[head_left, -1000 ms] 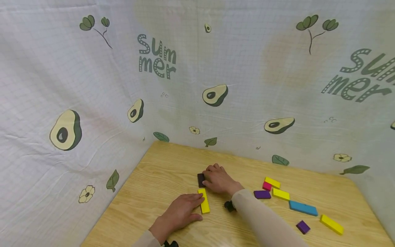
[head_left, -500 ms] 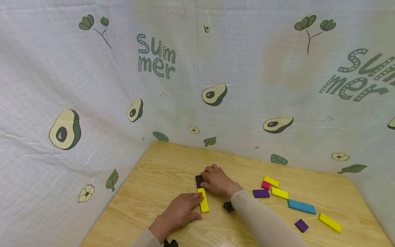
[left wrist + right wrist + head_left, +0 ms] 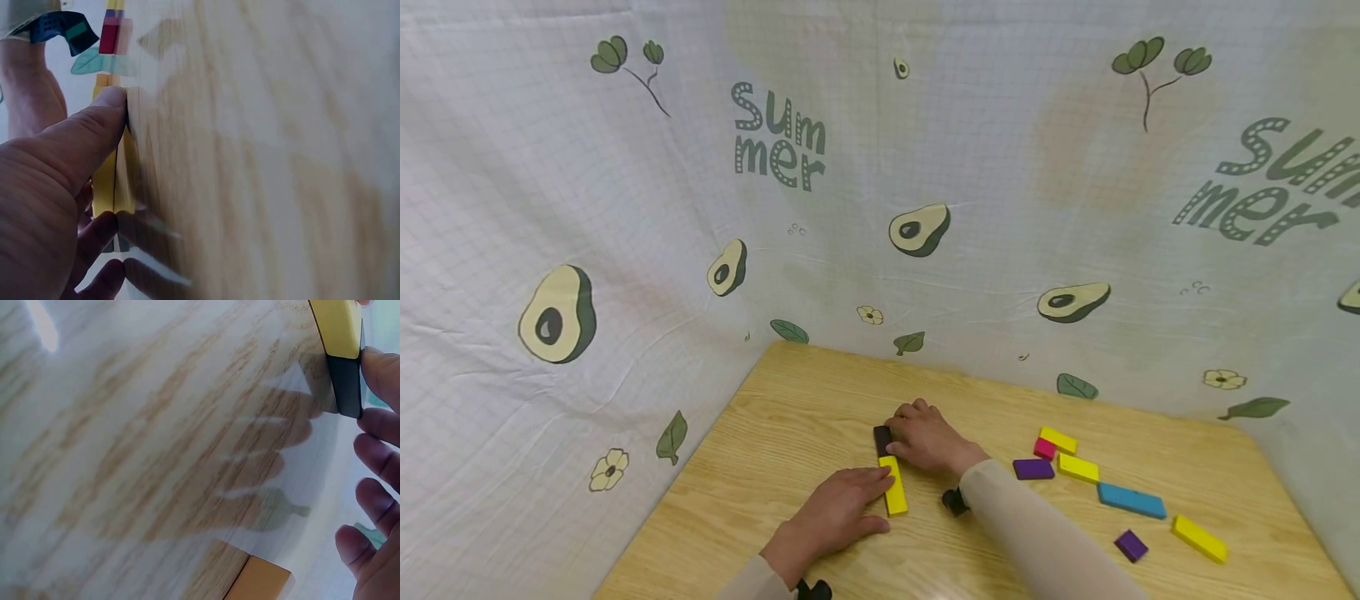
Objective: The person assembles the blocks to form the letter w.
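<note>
A long yellow block point(image 3: 892, 486) lies on the wooden table with a shorter black block point(image 3: 882, 441) against its far end, the two roughly in line. My left hand point(image 3: 844, 510) rests at the yellow block, forefinger laid across its top and thumb near its close end. At the black block is my right hand point(image 3: 925, 435); in the right wrist view its thumb point(image 3: 382, 370) presses the block's side and the forefinger touches its far end. The other right fingers hang loosely bent. In the left wrist view the left hand hides part of the yellow block point(image 3: 103, 187).
Several loose blocks lie right of my right arm: purple point(image 3: 1033, 469), red point(image 3: 1044, 448), yellow point(image 3: 1057, 439), another yellow point(image 3: 1078, 468), blue point(image 3: 1131, 501), small purple point(image 3: 1131, 546), and yellow point(image 3: 1199, 539). A printed white cloth point(image 3: 820, 267) stands behind and left of the table point(image 3: 805, 392).
My right hand has shifted slightly left with the black block, closing the small gap to the yellow block's end. The left hand has stayed on the yellow block; the view has drifted slightly.
</note>
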A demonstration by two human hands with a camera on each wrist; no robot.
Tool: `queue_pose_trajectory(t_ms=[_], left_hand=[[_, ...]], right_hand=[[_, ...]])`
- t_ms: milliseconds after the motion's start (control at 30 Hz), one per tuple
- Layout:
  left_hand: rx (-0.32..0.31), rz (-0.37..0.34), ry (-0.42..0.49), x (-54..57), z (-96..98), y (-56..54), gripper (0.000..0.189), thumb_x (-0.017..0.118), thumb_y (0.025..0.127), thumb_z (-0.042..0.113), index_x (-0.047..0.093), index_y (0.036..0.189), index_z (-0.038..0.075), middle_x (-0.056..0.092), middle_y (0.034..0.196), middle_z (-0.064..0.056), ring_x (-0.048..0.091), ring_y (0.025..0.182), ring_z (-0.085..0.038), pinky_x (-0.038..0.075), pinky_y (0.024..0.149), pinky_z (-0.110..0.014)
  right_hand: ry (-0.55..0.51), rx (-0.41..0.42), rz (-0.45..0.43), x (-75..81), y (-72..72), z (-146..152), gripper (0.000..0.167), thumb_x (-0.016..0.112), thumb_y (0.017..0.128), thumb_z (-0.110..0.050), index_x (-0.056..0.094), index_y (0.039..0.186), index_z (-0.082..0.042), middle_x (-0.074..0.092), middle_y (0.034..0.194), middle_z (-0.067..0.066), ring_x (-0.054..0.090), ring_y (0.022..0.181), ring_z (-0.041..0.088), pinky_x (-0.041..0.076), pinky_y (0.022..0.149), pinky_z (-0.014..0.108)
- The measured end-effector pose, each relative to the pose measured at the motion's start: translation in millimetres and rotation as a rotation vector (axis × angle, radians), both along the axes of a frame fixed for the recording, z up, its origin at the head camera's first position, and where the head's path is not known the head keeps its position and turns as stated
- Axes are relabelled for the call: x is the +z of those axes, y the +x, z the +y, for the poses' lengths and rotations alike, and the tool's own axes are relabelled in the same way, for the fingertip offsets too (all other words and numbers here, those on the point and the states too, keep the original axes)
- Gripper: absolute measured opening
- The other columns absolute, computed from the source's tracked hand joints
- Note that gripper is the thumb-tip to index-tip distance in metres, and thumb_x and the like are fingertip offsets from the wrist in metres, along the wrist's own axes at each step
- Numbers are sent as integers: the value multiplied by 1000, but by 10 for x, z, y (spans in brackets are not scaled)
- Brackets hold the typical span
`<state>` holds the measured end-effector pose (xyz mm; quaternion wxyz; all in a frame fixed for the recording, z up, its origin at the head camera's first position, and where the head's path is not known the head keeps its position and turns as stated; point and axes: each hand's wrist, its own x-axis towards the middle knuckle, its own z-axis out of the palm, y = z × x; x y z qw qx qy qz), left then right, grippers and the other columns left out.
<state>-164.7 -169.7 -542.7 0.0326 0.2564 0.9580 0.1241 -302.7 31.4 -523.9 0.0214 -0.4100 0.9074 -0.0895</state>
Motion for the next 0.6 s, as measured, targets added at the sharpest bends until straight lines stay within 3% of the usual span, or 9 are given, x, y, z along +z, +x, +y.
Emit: queue_pose_trajectory(t_ms=[600], left_hand=[[-11, 20, -3, -24, -10, 7, 66, 64, 102, 53, 54, 157, 18, 52, 161, -1, 52, 145, -19, 44, 118, -43]], right_hand=[[-1, 6, 4, 31, 30, 2, 44, 65, 105, -43, 69, 140, -16, 64, 134, 3, 52, 119, 23, 47, 104, 48]])
